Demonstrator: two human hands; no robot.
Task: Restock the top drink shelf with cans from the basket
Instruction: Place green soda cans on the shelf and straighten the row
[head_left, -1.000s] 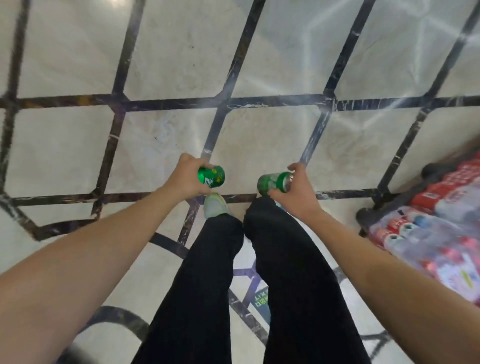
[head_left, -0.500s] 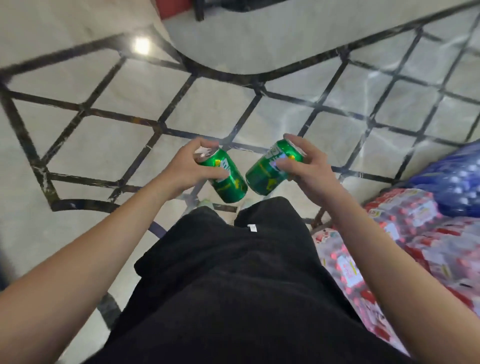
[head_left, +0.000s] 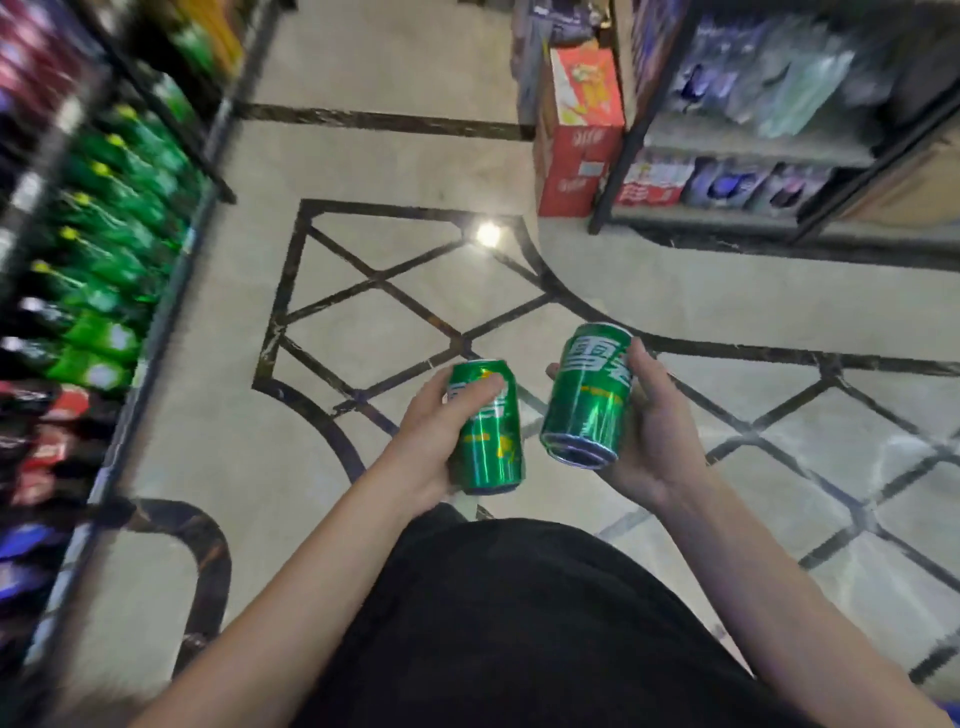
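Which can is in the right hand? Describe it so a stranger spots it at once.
Start at the black trousers at the bottom of the view and follow the right arm up to the right hand. It grips a green soda can over the patterned floor. Unlike the left hand's can, it sits higher, with large white characters and its concave base facing the camera.
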